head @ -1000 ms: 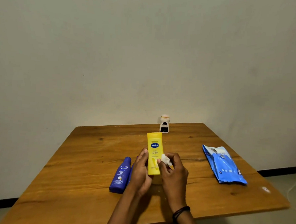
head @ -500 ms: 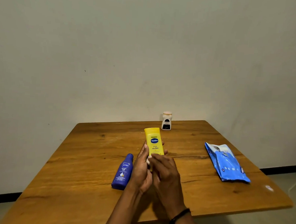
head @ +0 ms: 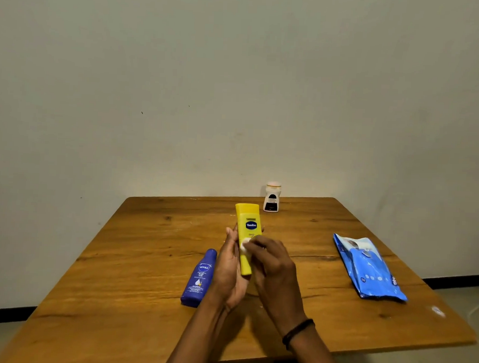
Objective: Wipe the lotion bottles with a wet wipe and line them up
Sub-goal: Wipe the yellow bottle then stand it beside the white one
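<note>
My left hand (head: pixel 229 267) holds a yellow Vaseline lotion bottle (head: pixel 247 223) upright above the middle of the wooden table (head: pixel 134 259), cap end up. My right hand (head: pixel 272 266) presses a small white wet wipe (head: pixel 244 246) against the bottle's front, covering its lower label. A dark blue Nivea bottle (head: pixel 199 279) lies flat on the table just left of my left hand. A small white bottle with a black label (head: pixel 272 197) stands upright at the table's far edge.
A blue wet-wipe pack (head: pixel 368 268) lies flat on the right side of the table. A plain wall rises right behind the far edge. A small white spot (head: pixel 438 311) marks the table's right front corner.
My right hand has slid the wipe from the bottle's right side across its front, then a little back up the label. The bottle stays upright in my left hand.
</note>
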